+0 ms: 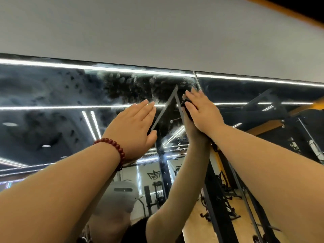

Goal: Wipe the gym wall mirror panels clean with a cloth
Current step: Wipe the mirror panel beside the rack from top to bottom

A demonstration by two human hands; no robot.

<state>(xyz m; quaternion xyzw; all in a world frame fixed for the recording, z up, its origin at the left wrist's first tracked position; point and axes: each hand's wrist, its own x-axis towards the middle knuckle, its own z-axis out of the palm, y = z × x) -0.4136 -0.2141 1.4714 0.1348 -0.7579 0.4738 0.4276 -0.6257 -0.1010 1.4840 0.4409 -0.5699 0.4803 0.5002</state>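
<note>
The wall mirror panel fills the middle of the view, its upper part smeared with hazy streaks and fingerprints. My right hand presses a dark cloth flat against the glass near the top, just left of the seam between two panels. Only a dark edge of the cloth shows under the fingers. My left hand, with a red bead bracelet on the wrist, lies flat on the mirror with straight fingers, to the left of the right hand and a little lower.
A grey wall runs above the mirror's top edge. A second mirror panel continues to the right. The glass reflects my arms, ceiling light strips, a black and orange rack and gym machines.
</note>
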